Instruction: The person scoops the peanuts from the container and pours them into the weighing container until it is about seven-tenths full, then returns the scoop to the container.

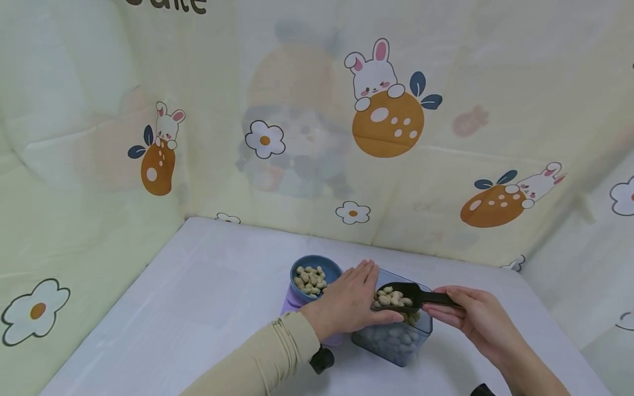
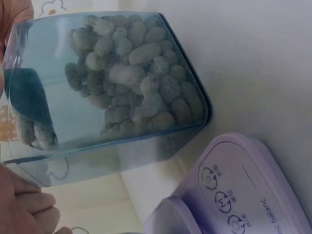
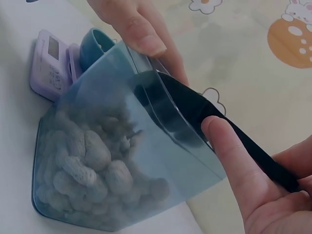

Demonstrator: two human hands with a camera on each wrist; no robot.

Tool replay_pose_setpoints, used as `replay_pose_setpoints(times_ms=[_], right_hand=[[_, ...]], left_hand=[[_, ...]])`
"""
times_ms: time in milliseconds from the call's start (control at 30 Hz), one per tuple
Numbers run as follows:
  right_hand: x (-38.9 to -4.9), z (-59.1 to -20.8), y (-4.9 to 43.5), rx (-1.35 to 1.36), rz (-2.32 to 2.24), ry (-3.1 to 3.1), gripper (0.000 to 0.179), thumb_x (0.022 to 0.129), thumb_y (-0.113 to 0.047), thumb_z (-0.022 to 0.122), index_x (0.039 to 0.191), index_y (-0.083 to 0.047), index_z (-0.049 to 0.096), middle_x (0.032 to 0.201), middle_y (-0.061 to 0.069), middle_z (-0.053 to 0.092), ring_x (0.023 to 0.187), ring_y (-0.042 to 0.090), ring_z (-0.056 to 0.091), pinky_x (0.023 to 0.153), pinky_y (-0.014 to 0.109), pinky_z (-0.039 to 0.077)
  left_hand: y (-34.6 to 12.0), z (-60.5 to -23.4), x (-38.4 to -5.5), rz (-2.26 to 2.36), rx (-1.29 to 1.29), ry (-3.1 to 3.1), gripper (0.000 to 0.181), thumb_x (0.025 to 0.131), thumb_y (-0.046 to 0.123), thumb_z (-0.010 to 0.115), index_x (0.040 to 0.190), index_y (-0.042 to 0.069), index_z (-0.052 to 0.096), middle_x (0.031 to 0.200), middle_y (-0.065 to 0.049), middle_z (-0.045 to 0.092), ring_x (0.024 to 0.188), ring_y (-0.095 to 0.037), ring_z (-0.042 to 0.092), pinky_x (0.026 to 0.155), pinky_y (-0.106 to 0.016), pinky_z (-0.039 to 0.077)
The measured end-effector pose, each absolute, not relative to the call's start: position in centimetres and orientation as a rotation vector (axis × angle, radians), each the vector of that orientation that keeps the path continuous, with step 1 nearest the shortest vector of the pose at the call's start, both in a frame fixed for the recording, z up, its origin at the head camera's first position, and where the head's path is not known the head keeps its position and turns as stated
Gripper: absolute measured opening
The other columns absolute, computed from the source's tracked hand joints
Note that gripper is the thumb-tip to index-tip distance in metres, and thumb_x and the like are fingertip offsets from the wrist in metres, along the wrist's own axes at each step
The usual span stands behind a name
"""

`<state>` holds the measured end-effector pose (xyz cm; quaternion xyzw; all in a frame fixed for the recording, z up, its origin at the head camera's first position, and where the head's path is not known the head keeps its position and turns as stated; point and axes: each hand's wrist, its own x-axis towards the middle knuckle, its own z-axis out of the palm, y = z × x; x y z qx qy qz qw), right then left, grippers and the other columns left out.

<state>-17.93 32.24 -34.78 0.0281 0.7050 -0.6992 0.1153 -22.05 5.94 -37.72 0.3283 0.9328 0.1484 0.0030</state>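
Note:
My right hand (image 1: 473, 319) pinches the handle of a black scoop (image 1: 438, 298) loaded with unshelled peanuts (image 1: 391, 297). The scoop's bowl is at the mouth of a clear bluish container (image 1: 418, 324). More peanuts (image 2: 156, 83) lie deep inside that container, seen through its wall. My left hand (image 1: 346, 300) rests on the container's left rim with fingers extended, its thumb (image 3: 148, 45) along the near edge. Beside it a blue bowl (image 1: 331, 266) of peanuts sits on a purple kitchen scale (image 2: 243, 180). The left hand partly covers the container and scale in the head view.
All of this stands on a white table (image 1: 208, 291). Printed cloth walls (image 1: 297, 181) with rabbits, oranges and flowers rise behind and at the sides. A black device (image 1: 322, 360) shows below the left wrist.

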Motion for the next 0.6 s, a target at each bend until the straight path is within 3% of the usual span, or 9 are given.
replay_pose_setpoints(times_ms=[233,600], right_hand=[[-17.6,-35.1,33.4,0.041,-2.182,1.893,0.026,0.107,-0.02,0.045,0.108,-0.009,0.069,0.11,0.008,0.072,0.102,0.023,0.073,0.091,0.033,0.057],[-17.5,-34.6,33.9,0.045,-2.276,1.703,0.03,0.107,-0.019,0.044,0.105,-0.01,0.073,0.11,0.007,0.074,0.102,0.022,0.073,0.091,0.031,0.057]], left_hand=[[6.0,-37.6,-21.9,0.463,1.013,2.928,0.103,0.087,0.083,0.034,0.159,0.011,0.018,0.166,-0.006,0.021,0.154,-0.02,0.019,0.123,-0.038,0.026],[5.9,-37.6,-21.7,0.49,1.02,2.923,0.103,0.089,0.081,0.034,0.16,0.009,0.016,0.166,-0.009,0.019,0.154,-0.022,0.018,0.123,-0.038,0.026]])
